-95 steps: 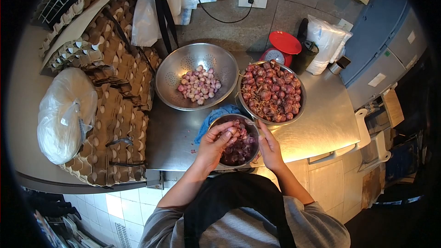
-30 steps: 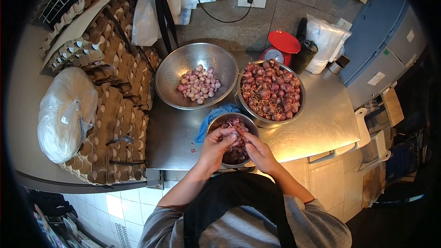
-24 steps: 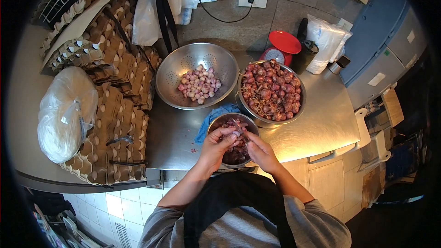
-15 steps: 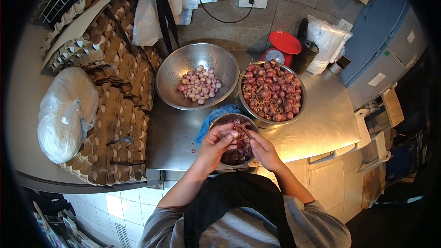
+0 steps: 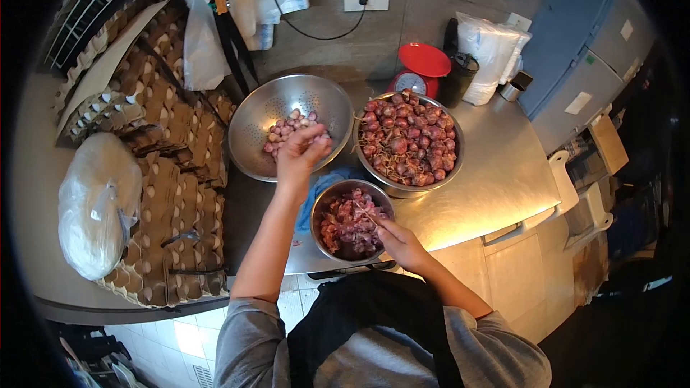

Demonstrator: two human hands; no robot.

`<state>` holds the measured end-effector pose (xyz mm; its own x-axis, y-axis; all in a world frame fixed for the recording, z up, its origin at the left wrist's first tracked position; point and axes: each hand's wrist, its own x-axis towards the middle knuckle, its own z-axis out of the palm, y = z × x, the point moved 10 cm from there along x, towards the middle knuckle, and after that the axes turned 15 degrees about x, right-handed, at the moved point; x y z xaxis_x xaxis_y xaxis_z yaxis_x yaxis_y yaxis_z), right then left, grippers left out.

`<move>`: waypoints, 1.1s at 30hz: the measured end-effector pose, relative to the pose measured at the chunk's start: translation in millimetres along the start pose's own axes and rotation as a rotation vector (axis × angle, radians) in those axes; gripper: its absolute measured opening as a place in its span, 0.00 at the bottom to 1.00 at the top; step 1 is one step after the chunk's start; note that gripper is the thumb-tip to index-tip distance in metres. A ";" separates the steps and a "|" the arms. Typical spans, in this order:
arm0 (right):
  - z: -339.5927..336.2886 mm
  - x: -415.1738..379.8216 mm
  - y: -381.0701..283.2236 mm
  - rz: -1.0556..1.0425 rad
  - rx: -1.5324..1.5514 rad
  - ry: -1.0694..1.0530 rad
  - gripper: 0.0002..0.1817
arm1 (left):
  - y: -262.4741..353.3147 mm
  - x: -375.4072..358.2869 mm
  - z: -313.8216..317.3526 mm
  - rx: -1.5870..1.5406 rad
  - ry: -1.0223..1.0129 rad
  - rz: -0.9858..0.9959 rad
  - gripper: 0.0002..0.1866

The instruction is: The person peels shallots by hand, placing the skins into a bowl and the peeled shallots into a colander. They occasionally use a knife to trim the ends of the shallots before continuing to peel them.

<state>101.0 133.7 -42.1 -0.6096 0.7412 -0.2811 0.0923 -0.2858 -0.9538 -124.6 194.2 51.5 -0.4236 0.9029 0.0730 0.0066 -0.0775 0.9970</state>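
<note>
My left hand is over the metal colander, just above the peeled shallots lying in it. Its fingers and thumb look apart, and I see nothing held between them. In my right hand is a small knife, its thin blade pointing up and left over a steel bowl. Reddish shallot skins fill much of that bowl. Behind it to the right, a larger steel bowl is heaped with unpeeled red shallots, some with stringy roots.
A blue cloth lies beside the small bowl. Stacked egg trays and a filled plastic bag crowd the left side. A red kitchen scale and white plastic packs stand at the back by the wall.
My left hand has left the small bowl and moved up and left to the colander. My right hand stays at the small bowl with the knife. The view has shifted slightly.
</note>
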 end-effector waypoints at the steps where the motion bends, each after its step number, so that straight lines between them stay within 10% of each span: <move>1: -0.2 -2.8 3.7 0.059 0.055 -0.009 0.20 | -3.6 5.1 17.6 0.079 -0.080 -0.004 0.13; 11: -21.6 -19.0 16.5 0.024 0.200 -0.022 0.21 | -47.2 46.2 168.0 1.006 -0.357 0.388 0.18; 21: -40.1 -12.4 24.8 -0.047 0.368 -0.088 0.20 | -62.5 36.9 165.7 1.226 -0.381 0.451 0.22; 33: -54.6 -11.2 -23.1 -0.101 0.554 -0.207 0.24 | -48.1 -62.4 111.1 -0.237 -0.266 -0.249 0.17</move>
<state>148.7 165.2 -22.8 -0.7401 0.6632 -0.1119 -0.3645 -0.5353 -0.7620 2.2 188.6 1.9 -0.1380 0.9814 -0.1338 -0.2876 0.0896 0.9535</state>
